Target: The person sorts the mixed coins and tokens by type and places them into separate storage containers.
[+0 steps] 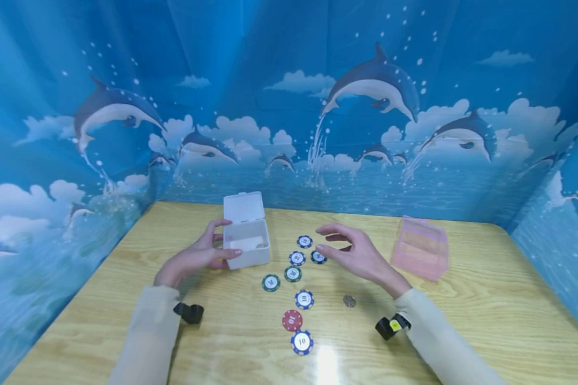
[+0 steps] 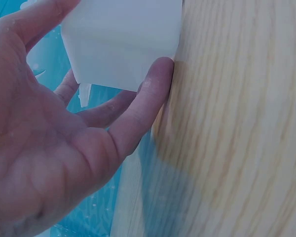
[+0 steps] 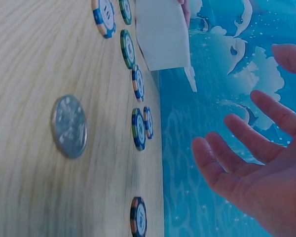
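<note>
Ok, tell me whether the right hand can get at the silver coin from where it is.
Probably yes. The right hand hovers open and empty above the chips, and the silver coin lies alone on bare table just below the wrist, with nothing on or against it.

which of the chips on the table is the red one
The red chip, second nearest the camera in the line, between two blue-and-white chips; all the others are blue or green.

A pink box [image 1: 420,247] and silver coin [image 1: 349,301] lie on the wooden table [image 1: 486,315].
</note>
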`<state>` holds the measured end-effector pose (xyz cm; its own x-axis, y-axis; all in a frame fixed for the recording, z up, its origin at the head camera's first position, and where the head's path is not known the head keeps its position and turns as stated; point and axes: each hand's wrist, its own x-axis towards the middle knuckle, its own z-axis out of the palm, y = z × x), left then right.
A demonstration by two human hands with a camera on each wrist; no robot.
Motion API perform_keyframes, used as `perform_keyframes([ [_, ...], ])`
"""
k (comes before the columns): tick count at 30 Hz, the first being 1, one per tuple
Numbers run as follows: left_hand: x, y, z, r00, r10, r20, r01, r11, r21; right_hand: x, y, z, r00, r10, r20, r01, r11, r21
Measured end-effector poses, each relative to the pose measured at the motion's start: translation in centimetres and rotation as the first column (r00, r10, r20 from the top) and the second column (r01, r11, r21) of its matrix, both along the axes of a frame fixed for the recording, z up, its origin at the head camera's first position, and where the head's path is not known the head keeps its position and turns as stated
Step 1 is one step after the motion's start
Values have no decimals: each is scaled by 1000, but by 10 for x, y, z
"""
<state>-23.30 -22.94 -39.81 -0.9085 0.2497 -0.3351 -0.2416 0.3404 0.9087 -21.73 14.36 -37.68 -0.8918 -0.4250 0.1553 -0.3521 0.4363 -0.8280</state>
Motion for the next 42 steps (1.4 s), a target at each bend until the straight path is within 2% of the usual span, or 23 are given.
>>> perform_keyframes([
  [6,-1,0,0,1000,5,-2,-5,1000,-9,0,8,-1,1000,0,8,-1,999,45],
  [22,1,0,1,1000,-9,-2,9,1000,9,8,36,-13,993,86,81,-95,988,122],
  [34,0,0,1,1000,-19,-10,19,1000,-2,12,56,-22,986,131,100,-153,954,259],
  [42,0,-1,0,1000,-20,-14,20,1000,-1,15,62,-29,982,146,116,-176,935,308],
])
